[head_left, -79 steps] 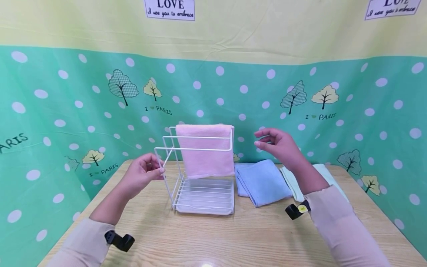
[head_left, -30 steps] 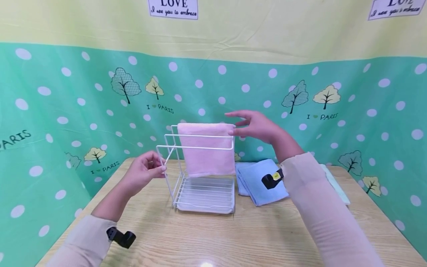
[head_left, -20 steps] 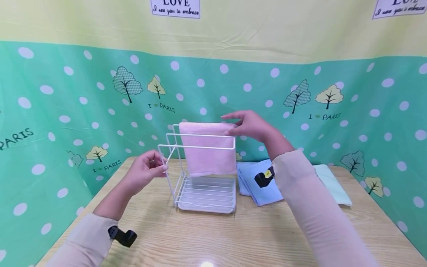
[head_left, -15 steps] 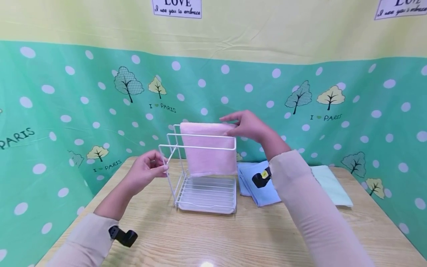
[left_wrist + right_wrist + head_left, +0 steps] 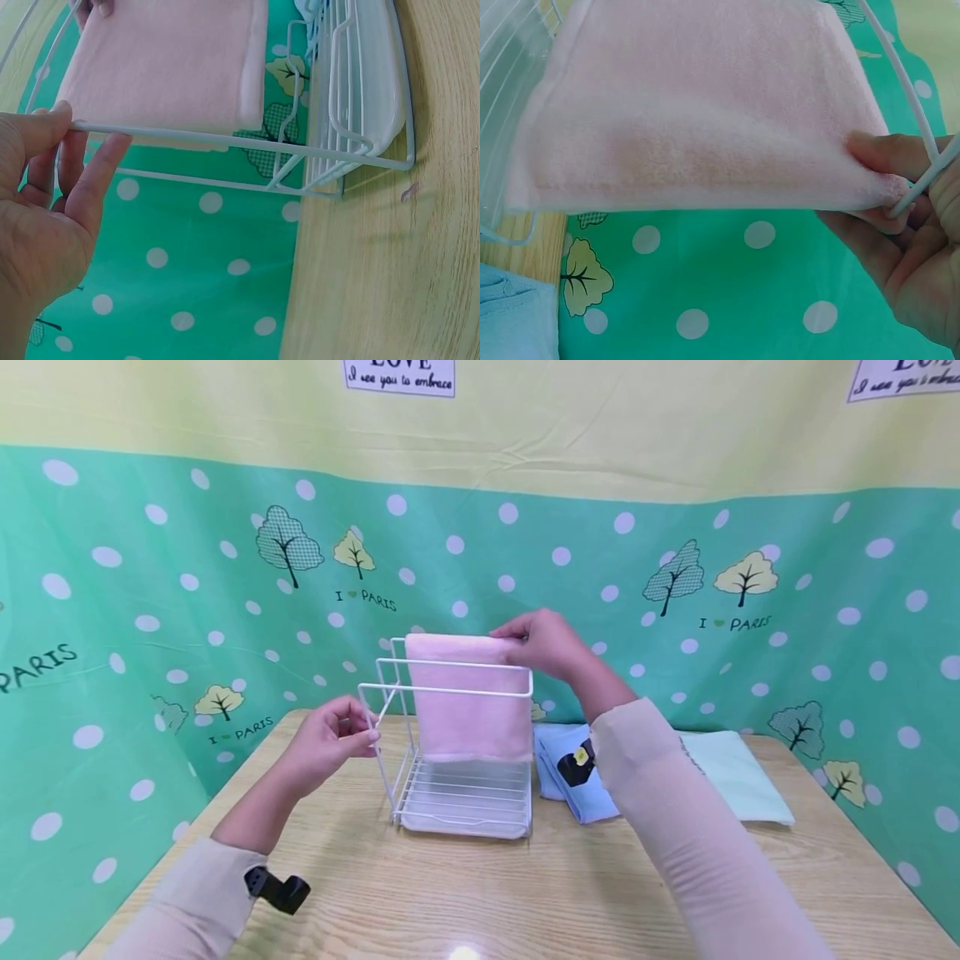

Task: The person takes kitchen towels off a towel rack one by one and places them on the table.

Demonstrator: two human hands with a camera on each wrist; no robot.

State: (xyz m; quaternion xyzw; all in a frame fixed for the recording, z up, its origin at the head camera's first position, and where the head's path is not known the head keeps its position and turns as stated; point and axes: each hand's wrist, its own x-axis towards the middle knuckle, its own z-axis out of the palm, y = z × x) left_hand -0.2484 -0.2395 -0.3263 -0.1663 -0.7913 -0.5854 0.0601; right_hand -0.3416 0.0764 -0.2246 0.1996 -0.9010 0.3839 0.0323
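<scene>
A pink towel (image 5: 472, 718) hangs folded over the rear top bar of a white wire rack (image 5: 450, 691). My left hand (image 5: 330, 745) pinches the rack's left front upright between thumb and fingers, which the left wrist view shows close up. At the towel's upper right corner, my right hand (image 5: 546, 643) pinches the cloth, thumb in front and fingers behind. In the right wrist view the towel (image 5: 705, 112) creases toward that thumb, and the rack's bar passes right beside the grip. Below the towel sits the rack's pale tray (image 5: 465, 827).
A folded blue towel (image 5: 557, 777) lies right of the rack, partly behind the right sleeve. Farther right lies a pale mint towel (image 5: 738, 777). Both rest on the wooden table (image 5: 420, 902), with a green dotted curtain (image 5: 465, 560) behind it.
My right hand has come left from beside the rack to the pink towel's top corner and closed on it. The towel's lower edge dips slightly. My left hand stays on the rack.
</scene>
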